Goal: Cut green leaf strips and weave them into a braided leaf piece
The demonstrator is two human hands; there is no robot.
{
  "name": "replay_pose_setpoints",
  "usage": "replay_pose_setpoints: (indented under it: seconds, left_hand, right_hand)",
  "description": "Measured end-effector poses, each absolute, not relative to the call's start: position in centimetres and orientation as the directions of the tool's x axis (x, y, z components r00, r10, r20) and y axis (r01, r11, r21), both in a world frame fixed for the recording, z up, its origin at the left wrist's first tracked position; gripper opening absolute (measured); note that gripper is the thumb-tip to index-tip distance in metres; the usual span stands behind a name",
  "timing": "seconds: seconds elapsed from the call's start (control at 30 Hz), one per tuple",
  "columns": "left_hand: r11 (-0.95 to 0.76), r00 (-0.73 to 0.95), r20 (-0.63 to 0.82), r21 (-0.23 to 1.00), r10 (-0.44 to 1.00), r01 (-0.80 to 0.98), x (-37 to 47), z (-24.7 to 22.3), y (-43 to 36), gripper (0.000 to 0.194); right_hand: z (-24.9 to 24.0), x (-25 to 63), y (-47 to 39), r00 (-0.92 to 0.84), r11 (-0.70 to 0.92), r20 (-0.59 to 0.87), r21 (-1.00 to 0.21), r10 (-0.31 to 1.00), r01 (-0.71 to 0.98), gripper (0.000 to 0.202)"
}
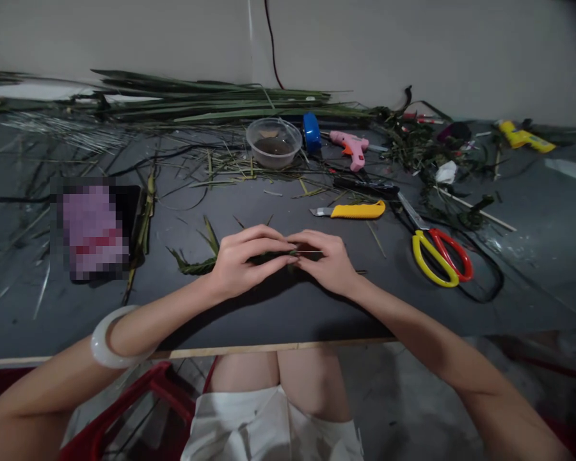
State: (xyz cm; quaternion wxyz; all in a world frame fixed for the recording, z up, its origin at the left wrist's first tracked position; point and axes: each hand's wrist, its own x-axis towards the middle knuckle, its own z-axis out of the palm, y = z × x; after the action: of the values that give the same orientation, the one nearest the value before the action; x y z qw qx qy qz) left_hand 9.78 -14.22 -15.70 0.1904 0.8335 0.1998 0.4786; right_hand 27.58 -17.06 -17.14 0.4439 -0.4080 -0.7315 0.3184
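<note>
My left hand [244,257] and my right hand [327,259] meet fingertip to fingertip just above the dark table. A woven green leaf piece [194,264] pokes out to the left from under my left hand, its pointed ends spread. My left thumb and fingers are closed on the green leaf piece. A thin pale wire or stick runs from the fingertips into my right palm, and the right thumb and fingers pinch it. Whether it is metal or plant stem I cannot tell. Beyond the hands lies a yellow utility knife [359,210], blade pointing left.
Scissors [436,256] with red and yellow handles lie at right. Behind are a clear plastic bowl [274,144], blue tape roll [312,131], pink glue gun [352,147] and long green leaves [211,96]. A blurred-out purple rectangular thing [93,227] lies left. A yellow tool [525,136] sits far right.
</note>
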Motion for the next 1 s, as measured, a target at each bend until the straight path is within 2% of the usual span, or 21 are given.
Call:
replay_pose_setpoints:
  seconds: [0.07,0.17,0.27,0.43,0.63,0.73,0.9,1.0]
  left_hand:
    - [-0.854,0.471,0.722,0.495,0.508,0.161,9.8,-15.6,-14.2,0.008]
    - [-0.871,0.497,0.724,0.462,0.478,0.165,9.8,-15.5,-14.2,0.011]
    - [-0.895,0.518,0.737,0.42,0.435,0.154,9.8,-15.4,-14.3,0.014]
    - [-0.915,0.534,0.752,0.387,0.386,0.117,9.8,-15.3,-14.3,0.018]
    - [-0.923,0.537,0.764,0.376,0.357,0.079,9.9,-15.3,-14.0,0.019]
    - [-0.934,0.527,0.779,0.345,0.339,0.091,9.9,-15.5,-13.9,0.016]
    - [-0.952,0.55,0.778,0.25,0.305,0.175,9.9,-15.7,-13.7,0.011]
    - [-0.95,0.536,0.785,0.229,0.31,0.213,9.9,-15.8,-13.6,0.011]
  right_hand:
    - [-17.2,27.7,-17.0,-0.259,0.606,0.549,-0.692,0.795,0.394,0.009]
    - [-17.3,28.0,-16.8,-0.261,0.732,0.718,-0.482,0.645,0.481,0.01]
    - [-17.4,28.4,-16.8,-0.315,0.787,0.78,-0.338,0.541,0.515,0.013]
    - [-17.3,29.0,-16.7,-0.364,0.829,0.812,-0.238,0.455,0.507,0.013]
    - [-17.0,29.8,-16.7,-0.421,0.869,0.815,-0.19,0.399,0.456,0.017]
    - [-17.2,29.8,-16.7,-0.424,0.863,0.805,-0.202,0.415,0.463,0.017]
    - [-17.5,29.0,-17.2,-0.319,0.755,0.739,-0.372,0.593,0.54,0.015]
    - [-17.4,28.4,-17.5,-0.242,0.704,0.717,-0.46,0.654,0.541,0.015]
